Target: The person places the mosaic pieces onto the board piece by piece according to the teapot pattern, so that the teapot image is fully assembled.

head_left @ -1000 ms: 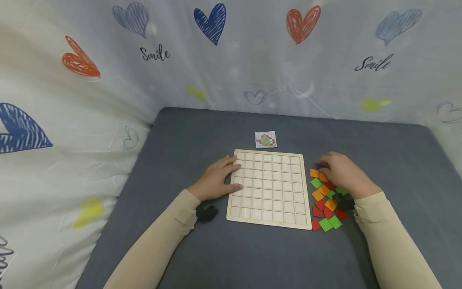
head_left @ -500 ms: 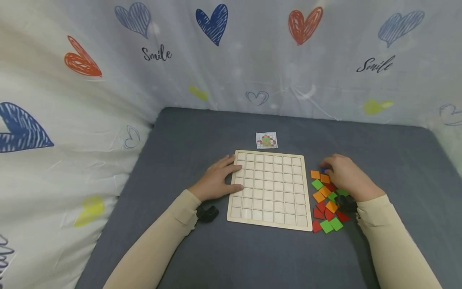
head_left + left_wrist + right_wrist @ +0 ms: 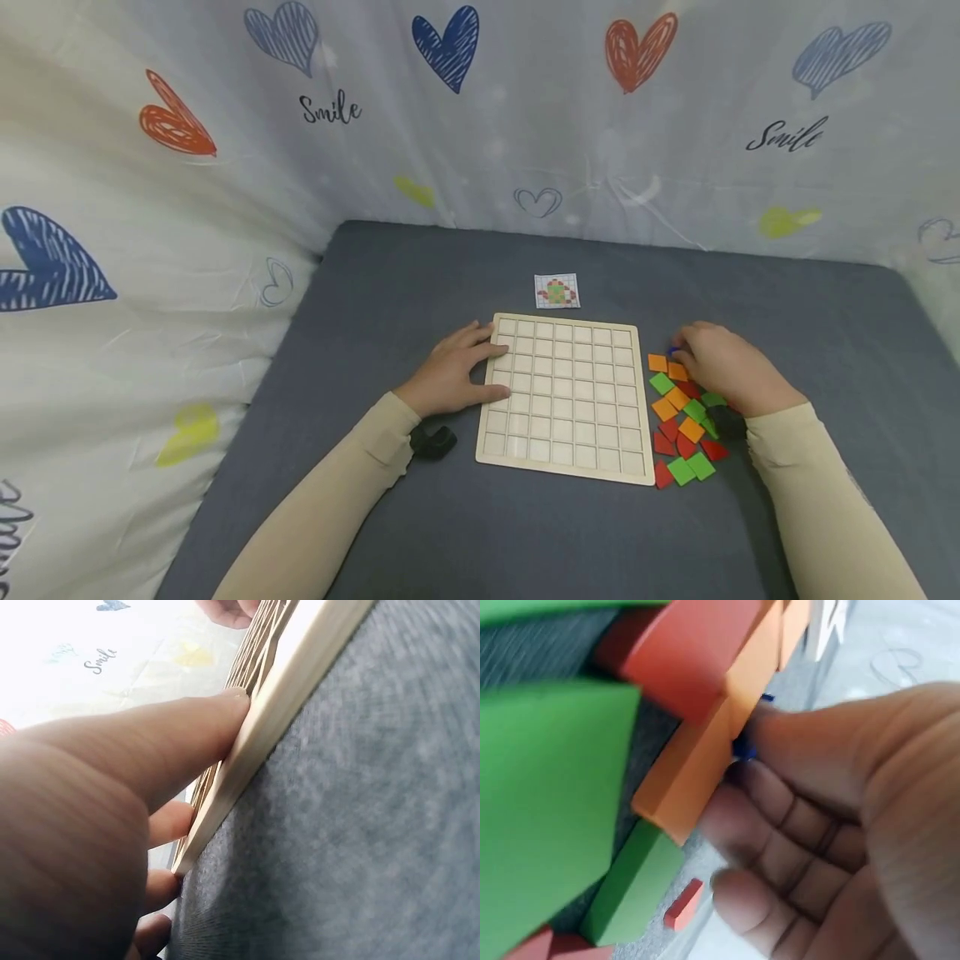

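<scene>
A square wooden grid board (image 3: 562, 470) lies on the table with its cells bare. My left hand (image 3: 450, 375) rests on its left edge, fingers spread; in the left wrist view the thumb (image 3: 202, 727) lies over the rim. Right of the board is a loose group of flat coloured tiles: orange (image 3: 657, 362), green (image 3: 681, 470) and red (image 3: 663, 442). At the far end of this group my right hand (image 3: 723, 371) pinches a small blue piece (image 3: 673, 351) between thumb and fingers. Fingers mostly cover the blue piece (image 3: 742, 747) in the right wrist view, hiding its shape.
A small printed card (image 3: 557, 291) with a coloured grid pattern lies just beyond the board. The dark grey cloth (image 3: 420, 275) covers the table. A white curtain (image 3: 525, 125) with hearts hangs behind and at the left.
My right hand, with the blue piece, has shifted slightly right, away from the orange tiles. My left hand stays on the board. The head view has drifted a little.
</scene>
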The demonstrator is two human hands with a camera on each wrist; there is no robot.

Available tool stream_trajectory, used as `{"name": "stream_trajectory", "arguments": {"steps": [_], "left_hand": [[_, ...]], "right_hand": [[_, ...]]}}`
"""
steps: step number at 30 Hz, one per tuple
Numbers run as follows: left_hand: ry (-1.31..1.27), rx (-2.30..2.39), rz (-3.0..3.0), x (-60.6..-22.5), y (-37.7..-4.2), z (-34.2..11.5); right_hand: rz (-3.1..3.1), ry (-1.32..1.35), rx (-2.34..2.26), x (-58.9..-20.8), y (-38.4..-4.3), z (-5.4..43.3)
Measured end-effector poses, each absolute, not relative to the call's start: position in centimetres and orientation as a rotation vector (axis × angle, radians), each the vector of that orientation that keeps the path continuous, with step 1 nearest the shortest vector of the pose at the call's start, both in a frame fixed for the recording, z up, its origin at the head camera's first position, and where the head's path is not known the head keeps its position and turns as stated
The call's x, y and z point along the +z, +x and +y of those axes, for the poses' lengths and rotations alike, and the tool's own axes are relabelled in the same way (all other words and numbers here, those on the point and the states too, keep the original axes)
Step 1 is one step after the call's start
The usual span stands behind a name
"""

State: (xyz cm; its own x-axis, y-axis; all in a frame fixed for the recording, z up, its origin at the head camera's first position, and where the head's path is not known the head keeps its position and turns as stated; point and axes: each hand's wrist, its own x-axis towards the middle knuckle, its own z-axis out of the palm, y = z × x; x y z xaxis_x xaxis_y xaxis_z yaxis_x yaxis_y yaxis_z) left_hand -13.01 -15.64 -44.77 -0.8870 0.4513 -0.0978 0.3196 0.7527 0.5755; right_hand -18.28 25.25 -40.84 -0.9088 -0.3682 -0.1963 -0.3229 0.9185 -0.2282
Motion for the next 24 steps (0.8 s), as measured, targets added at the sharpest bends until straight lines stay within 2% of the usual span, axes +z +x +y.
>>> {"name": "stream_trajectory", "arguments": {"steps": [12, 24], "left_hand": [[0.627, 0.840, 2.721, -45.0, -12.9, -15.6], [0.617, 0.816, 2.736, -44.7, -12.7, -15.6]], "right_hand": [[2.941, -0.622, -0.293, -40.4, -18.5, 24.8], [2.942, -0.704, -0.400, -38.9, -19.2, 20.9]]}}
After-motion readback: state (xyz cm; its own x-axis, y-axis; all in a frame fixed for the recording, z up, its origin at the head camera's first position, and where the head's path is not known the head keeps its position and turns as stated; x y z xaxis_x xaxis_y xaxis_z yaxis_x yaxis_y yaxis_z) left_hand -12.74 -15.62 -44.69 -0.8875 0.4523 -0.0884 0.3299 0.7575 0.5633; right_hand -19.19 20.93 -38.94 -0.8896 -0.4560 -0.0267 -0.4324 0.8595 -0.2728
